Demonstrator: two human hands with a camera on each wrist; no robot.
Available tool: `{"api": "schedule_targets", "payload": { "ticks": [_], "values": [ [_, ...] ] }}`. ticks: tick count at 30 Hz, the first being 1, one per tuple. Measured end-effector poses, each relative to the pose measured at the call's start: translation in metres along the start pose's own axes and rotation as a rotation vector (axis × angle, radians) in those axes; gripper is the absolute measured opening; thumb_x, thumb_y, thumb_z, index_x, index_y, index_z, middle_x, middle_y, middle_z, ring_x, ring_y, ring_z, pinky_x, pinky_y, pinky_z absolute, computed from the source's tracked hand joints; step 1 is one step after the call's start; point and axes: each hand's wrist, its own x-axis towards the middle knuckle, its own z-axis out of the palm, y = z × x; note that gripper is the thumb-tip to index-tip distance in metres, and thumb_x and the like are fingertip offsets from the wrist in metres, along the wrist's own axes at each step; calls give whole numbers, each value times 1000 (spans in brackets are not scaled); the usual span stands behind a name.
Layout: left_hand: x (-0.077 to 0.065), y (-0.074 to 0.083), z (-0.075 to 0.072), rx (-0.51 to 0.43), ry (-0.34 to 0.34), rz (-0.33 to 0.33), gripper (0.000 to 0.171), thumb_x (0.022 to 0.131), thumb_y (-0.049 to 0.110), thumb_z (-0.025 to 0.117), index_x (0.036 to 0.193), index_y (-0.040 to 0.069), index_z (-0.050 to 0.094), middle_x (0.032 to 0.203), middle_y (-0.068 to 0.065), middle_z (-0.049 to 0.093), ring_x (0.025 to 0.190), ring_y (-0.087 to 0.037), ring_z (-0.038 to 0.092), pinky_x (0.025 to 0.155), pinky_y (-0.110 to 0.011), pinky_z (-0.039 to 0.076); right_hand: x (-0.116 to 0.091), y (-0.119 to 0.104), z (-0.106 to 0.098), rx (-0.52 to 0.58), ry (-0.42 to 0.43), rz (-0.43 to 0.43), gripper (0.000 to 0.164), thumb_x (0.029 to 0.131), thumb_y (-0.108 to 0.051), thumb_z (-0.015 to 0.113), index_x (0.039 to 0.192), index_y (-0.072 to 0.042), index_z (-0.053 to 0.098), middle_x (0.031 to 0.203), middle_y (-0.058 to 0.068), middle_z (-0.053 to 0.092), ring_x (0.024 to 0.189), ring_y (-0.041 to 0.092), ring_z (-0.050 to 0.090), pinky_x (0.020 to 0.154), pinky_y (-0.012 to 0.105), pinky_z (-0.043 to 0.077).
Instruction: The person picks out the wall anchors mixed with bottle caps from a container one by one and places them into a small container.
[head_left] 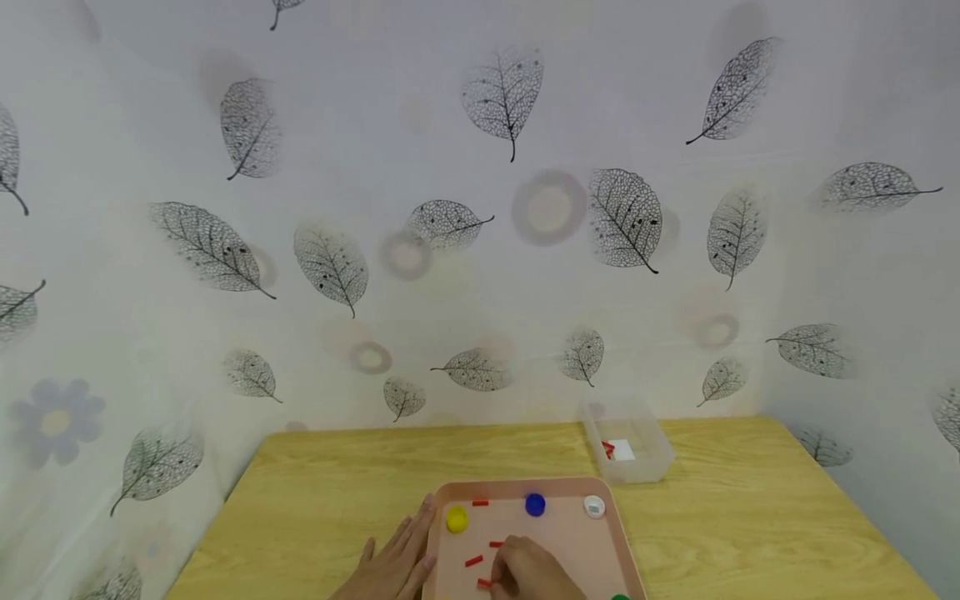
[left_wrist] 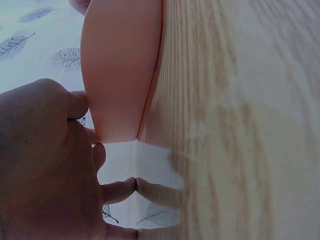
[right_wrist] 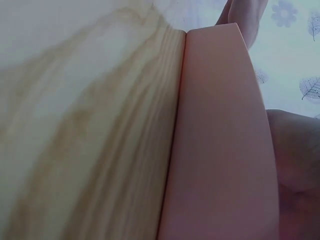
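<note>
My left hand [head_left: 393, 562] rests at the left rim of a pink tray [head_left: 525, 487], its fingers extended. In the left wrist view, its thumb and a finger touch the tray's outer wall [left_wrist: 122, 75], and other fingertips meet the table. Over the tray, my right hand [head_left: 536, 571] has curled fingers, pinching the end of a short red stick [head_left: 484, 583]. Other red sticks lie nearby: one just beyond the fingers [head_left: 496, 544], one to the left [head_left: 474, 561]. The tray wall mostly hides this hand [right_wrist: 297, 155] in the right wrist view.
The tray also has a yellow cap [head_left: 457, 520], a far red stick [head_left: 480, 503], a blue cap [head_left: 535, 504], a white cap [head_left: 594, 507] and a partly visible green piece [head_left: 620, 597]. Behind it on the wooden table [head_left: 337, 467] stands a clear plastic box [head_left: 637, 471] with red pieces inside.
</note>
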Motion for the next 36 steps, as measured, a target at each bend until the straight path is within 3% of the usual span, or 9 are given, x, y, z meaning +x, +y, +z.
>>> {"api": "schedule_targets", "payload": {
  "ticks": [5,9,12,16,19,25,29,34,36],
  "values": [
    [1,0,-1,-38,-28,-30,98,82,79,36,154,20,4,159,-1,-4,140,-38,17,88,-80,18,-1,-2,-7,-65,25,-38,9,87,-21,68,85,-20,59,76,-9,51,64,7,51,57,22,45],
    [8,1,0,-163,-45,-136,80,91,70,28,154,27,3,159,3,4,139,-38,21,91,-80,16,0,-1,-13,-129,37,-92,8,87,-23,67,84,-21,60,77,-11,48,67,4,47,58,21,43],
    [9,2,0,-167,-61,-166,81,90,72,27,153,28,1,159,5,3,140,-36,21,91,-79,15,-1,1,-17,-154,62,-118,9,88,-25,67,84,-22,60,79,-12,47,68,3,46,59,20,43],
    [4,2,1,-73,-78,-106,97,83,79,32,154,21,1,159,1,-4,141,-37,16,90,-80,15,-8,3,-21,-166,94,-127,9,89,-27,67,87,-24,58,81,-12,47,68,3,47,59,20,44],
    [6,3,2,-123,-80,-151,89,87,75,30,153,25,-1,159,7,-5,141,-35,17,91,-80,13,-12,3,-26,-188,120,-151,9,89,-25,66,87,-23,57,81,-11,47,69,3,46,59,20,43],
    [0,-2,1,11,-43,15,99,82,79,34,154,18,5,159,-6,-6,140,-41,16,88,-80,20,-16,5,-39,-122,125,-154,7,89,-18,63,88,-18,56,81,-8,47,69,4,46,59,20,42],
    [5,0,0,-80,-76,-81,88,88,74,30,154,23,4,159,0,-2,139,-39,20,89,-80,17,-17,8,-46,-124,178,-201,9,89,-15,63,87,-19,55,80,-8,48,70,2,47,59,19,42],
    [9,4,1,-111,-88,-162,85,90,72,29,154,23,2,159,1,2,138,-38,23,89,-80,16,-16,15,-57,-334,363,-440,22,82,-8,70,81,-22,54,79,-14,46,72,-1,44,60,16,42],
    [15,5,2,-196,-69,-245,73,96,64,24,154,27,-1,159,4,7,137,-37,27,90,-80,14,-14,18,-61,-416,440,-557,27,77,-2,72,80,-21,53,79,-14,47,73,0,43,61,16,42]
  ]
}}
